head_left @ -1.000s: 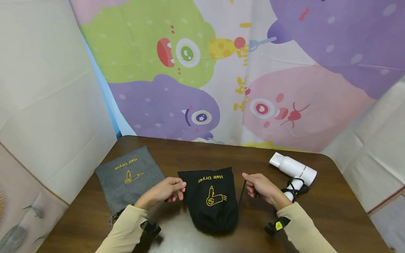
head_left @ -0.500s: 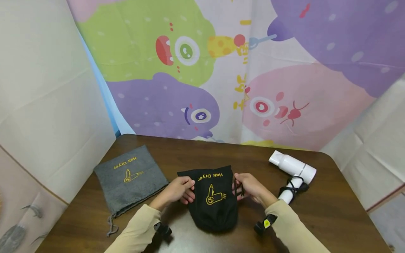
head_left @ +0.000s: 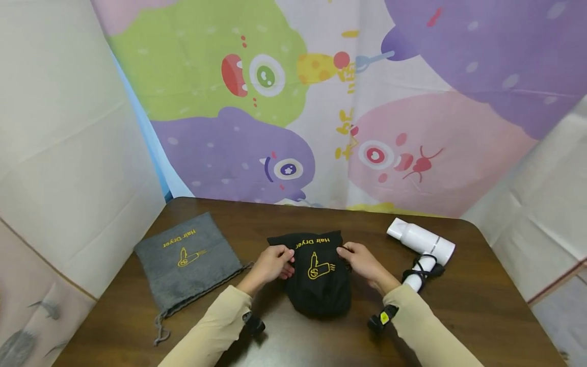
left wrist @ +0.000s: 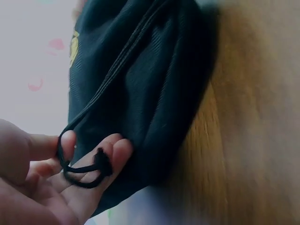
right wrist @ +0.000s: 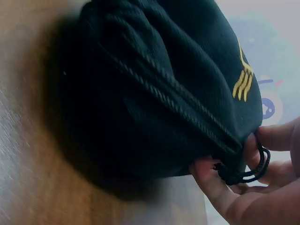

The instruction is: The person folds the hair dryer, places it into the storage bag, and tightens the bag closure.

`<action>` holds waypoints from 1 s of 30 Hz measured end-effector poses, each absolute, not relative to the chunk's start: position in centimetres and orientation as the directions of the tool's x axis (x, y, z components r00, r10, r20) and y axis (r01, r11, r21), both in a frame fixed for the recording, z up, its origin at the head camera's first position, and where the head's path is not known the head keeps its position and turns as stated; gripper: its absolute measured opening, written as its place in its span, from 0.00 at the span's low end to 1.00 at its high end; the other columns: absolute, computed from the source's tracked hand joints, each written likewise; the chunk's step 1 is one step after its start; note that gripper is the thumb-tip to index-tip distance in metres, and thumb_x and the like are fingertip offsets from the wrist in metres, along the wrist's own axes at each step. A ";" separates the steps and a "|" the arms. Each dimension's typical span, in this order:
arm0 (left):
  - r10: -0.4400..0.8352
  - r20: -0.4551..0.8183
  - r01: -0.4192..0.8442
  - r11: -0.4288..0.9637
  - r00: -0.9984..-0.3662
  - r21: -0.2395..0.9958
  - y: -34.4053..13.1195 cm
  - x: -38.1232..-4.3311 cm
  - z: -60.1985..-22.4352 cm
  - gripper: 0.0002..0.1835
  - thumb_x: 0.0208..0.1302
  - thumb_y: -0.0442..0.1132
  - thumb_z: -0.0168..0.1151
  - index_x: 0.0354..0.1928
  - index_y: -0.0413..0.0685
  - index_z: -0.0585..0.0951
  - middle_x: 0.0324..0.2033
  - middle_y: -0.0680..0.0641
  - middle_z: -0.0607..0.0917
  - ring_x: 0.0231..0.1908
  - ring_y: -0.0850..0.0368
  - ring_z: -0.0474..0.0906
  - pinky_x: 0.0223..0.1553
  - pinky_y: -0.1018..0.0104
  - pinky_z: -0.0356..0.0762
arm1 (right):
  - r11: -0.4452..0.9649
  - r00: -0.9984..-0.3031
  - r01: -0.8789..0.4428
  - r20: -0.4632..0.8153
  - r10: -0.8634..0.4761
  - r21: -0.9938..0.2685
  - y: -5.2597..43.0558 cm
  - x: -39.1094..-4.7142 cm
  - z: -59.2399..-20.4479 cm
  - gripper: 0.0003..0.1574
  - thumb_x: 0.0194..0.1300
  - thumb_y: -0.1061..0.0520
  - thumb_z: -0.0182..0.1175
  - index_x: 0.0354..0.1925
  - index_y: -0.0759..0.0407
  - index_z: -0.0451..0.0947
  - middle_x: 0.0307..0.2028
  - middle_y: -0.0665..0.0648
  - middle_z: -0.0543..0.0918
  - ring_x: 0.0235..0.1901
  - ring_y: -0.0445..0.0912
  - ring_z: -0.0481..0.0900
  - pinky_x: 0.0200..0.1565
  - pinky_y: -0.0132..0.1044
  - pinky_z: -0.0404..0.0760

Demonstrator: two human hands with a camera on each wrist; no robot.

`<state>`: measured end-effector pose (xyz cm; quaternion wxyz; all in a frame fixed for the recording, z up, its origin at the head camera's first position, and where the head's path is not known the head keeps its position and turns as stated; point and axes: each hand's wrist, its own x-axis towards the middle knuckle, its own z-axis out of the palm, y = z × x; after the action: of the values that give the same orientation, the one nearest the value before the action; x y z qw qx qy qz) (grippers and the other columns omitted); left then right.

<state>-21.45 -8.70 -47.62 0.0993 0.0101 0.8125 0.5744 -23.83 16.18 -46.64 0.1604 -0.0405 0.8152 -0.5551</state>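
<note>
A black drawstring bag [head_left: 321, 275] with yellow "Hair Dryer" lettering and a dryer drawing is between my two hands, its body rounded and full. Whatever is inside is hidden. My left hand [head_left: 273, 263] pinches its left side near the lettering. In the left wrist view, a black cord [left wrist: 86, 183] loops by that hand's thumb and ends in a knot over the fingers. My right hand [head_left: 364, 262] pinches the opposite side, thumb on the front. There, in the right wrist view, a knotted cord loop [right wrist: 255, 176] hangs among the fingers, and creases run along the bag's side.
A grey drawstring bag [head_left: 188, 265] with the same print lies flat at the left of the brown table [head_left: 293, 341]. At the right lies a white hair dryer [head_left: 424, 242], its black cord [head_left: 422, 272] wrapped round the handle. A cartoon curtain [head_left: 257, 153] hangs behind.
My hands have come in from beside the black bag, where the right one held a cord out, and now pinch its sides. The bag has shifted away from me and slightly right.
</note>
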 end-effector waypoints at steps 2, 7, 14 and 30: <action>0.103 -0.134 -0.091 0.347 -0.986 0.933 -8.3 -22.2 -47.8 0.15 0.74 0.39 0.51 0.32 0.34 0.77 0.24 0.36 0.86 0.23 0.53 0.84 0.26 0.61 0.83 | 0.404 -0.954 0.100 -0.203 -0.221 -0.909 16.2 -24.2 -46.6 0.13 0.73 0.55 0.52 0.35 0.64 0.72 0.28 0.51 0.71 0.30 0.43 0.71 0.33 0.36 0.73; 0.074 -0.125 -0.093 0.330 -0.989 0.939 -7.1 -24.1 -48.3 0.16 0.74 0.41 0.50 0.33 0.35 0.78 0.26 0.36 0.86 0.24 0.54 0.85 0.27 0.62 0.83 | 0.455 -0.972 0.081 -0.173 -0.162 -0.887 16.6 -25.0 -46.7 0.10 0.72 0.56 0.53 0.37 0.64 0.71 0.32 0.52 0.71 0.34 0.44 0.70 0.36 0.35 0.69; 0.027 -0.109 -0.094 0.325 -0.994 0.941 -4.9 -25.5 -48.8 0.16 0.73 0.40 0.52 0.32 0.34 0.80 0.25 0.37 0.86 0.23 0.54 0.85 0.26 0.64 0.83 | 0.482 -0.985 0.053 -0.125 -0.120 -0.875 17.5 -25.9 -46.9 0.16 0.72 0.55 0.52 0.45 0.69 0.75 0.42 0.58 0.78 0.45 0.48 0.73 0.46 0.34 0.70; 0.031 -0.099 -0.078 0.403 -0.995 0.912 -4.6 -26.7 -48.8 0.11 0.68 0.40 0.60 0.40 0.37 0.79 0.26 0.40 0.86 0.18 0.61 0.80 0.24 0.68 0.80 | 0.438 -0.981 0.136 -0.181 -0.063 -0.889 19.0 -27.0 -46.6 0.18 0.71 0.54 0.54 0.50 0.68 0.74 0.45 0.61 0.79 0.43 0.47 0.76 0.42 0.35 0.75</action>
<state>-26.65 -4.59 -48.79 0.0499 -0.0143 0.8362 0.5460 -26.97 18.95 -46.57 0.0937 0.0217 0.8428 -0.5295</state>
